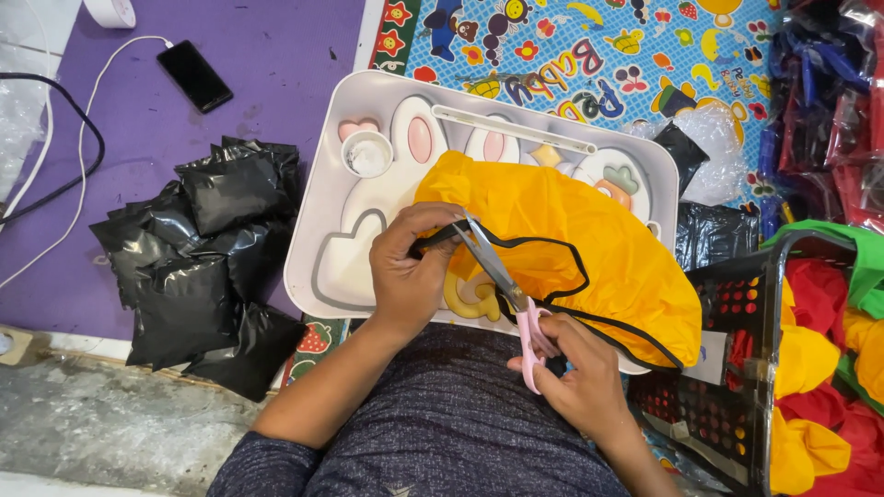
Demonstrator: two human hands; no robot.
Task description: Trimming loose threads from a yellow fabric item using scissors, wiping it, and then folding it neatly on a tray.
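An orange fabric piece (571, 230) with black edge trim lies over a white lap tray (318, 212) with rabbit shapes on it. My left hand (410, 271) pinches the black trim at the fabric's near-left edge. My right hand (575, 373) grips pink-handled scissors (506, 290), whose metal blades point up-left and meet the trim beside my left fingers. The blades look nearly closed on the trim.
A heap of black plastic packets (203, 267) sits left of the tray on a purple mat. A phone (193, 75) on a white cable lies far left. A black basket (737, 368) with red, orange and green fabric stands at right. More bagged items are stacked at the top right.
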